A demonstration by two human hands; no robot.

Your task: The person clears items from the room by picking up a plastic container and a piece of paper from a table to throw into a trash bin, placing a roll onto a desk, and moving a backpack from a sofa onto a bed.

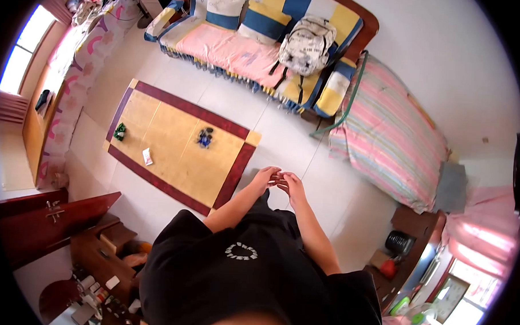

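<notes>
My left hand (pixel 265 177) and my right hand (pixel 294 186) are raised in front of my waist, over the floor just past the mat's near right corner. Their fingers are loosely bent and point toward each other, with the fingertips close together or touching. I see no object in either hand. To the left, a tan mat with a dark red border (pixel 171 153) lies on the floor. On it are a small dark blue and black object (pixel 204 138), a white packet with reddish marks (pixel 147 156) and a small green and black object (pixel 119 132); their exact kinds are too small to tell.
A sofa (pixel 218 43) with a backpack (pixel 307 45) stands beyond the mat. A bed with a striped cover (pixel 387 132) is at the right. Near me are a dark red door (pixel 57 227), a cluttered dresser (pixel 96 254) and a desk (pixel 409 225).
</notes>
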